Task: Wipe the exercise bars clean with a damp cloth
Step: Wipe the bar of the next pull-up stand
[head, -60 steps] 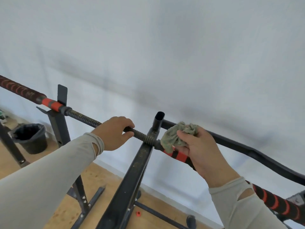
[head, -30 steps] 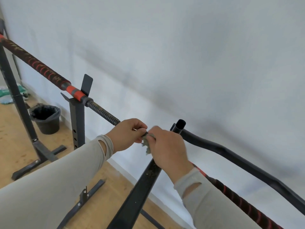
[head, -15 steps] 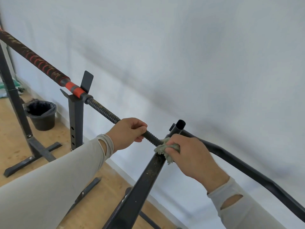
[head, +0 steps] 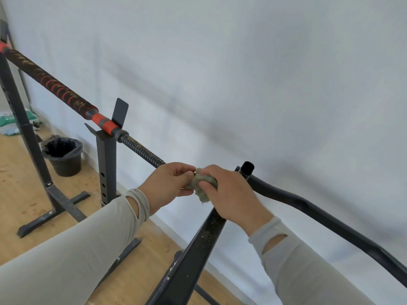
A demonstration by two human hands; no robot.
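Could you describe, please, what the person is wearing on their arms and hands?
Both arms are covered by long, close-fitting sleeves in a pale grey-beige fabric. Each sleeve ends at the wrist in a cuff with a thumbhole slit, unused and gaping open: one shows on the left sleeve, another on the right sleeve. The left hand and right hand are bare, with no gloves, and no rings or watch show.

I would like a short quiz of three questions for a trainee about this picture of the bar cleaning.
1. True or false: the right hand grips the cloth.
2. What stands on the floor by the wall, left of the notched upright?
3. The left hand grips: A) the threaded bar B) the bucket C) the wall.

Key: 1 true; 2 a black bucket; 3 A.
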